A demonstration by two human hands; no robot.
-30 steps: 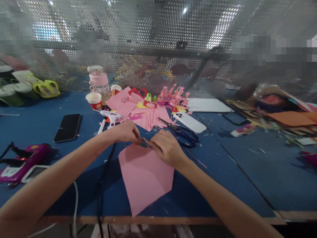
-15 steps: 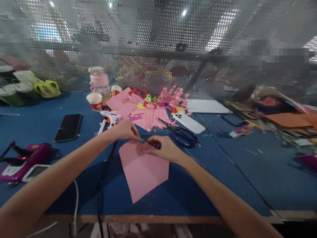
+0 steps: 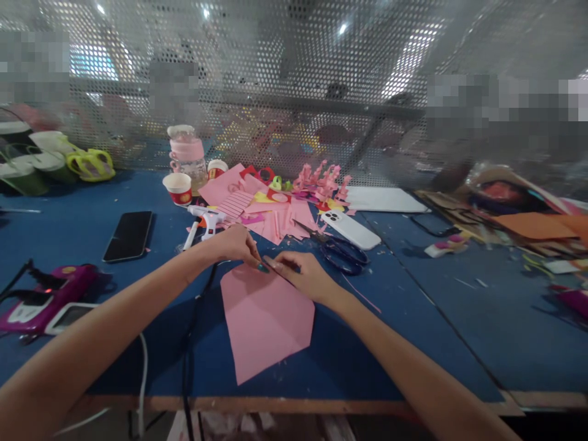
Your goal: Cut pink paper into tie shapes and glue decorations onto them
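Note:
A sheet of pink paper (image 3: 269, 321) with angled corners lies before me on the blue table. At its far edge, my left hand (image 3: 242, 246) pinches the paper, a green thumbnail showing on top. Close beside it, my right hand (image 3: 303, 272) grips the same edge from the right, fingers bent over it. The fingertips of both hands almost meet there, and the far side of the edge is hidden behind them. Just beyond my right hand rest dark-handled scissors (image 3: 342, 252), blades toward the paper scraps.
Pink scraps (image 3: 261, 211), a glue gun (image 3: 209, 220) and a paper cup (image 3: 178, 188) lie behind my hands. A white phone (image 3: 351, 229) is right of them, a black phone (image 3: 128, 236) left. A purple power strip (image 3: 52, 294) sits far left. A perforated screen (image 3: 294, 92) stands behind.
The paper has turned slightly, its near corner shifting left and toward me. My right fingers have flattened down against its far edge; my left hand has moved little.

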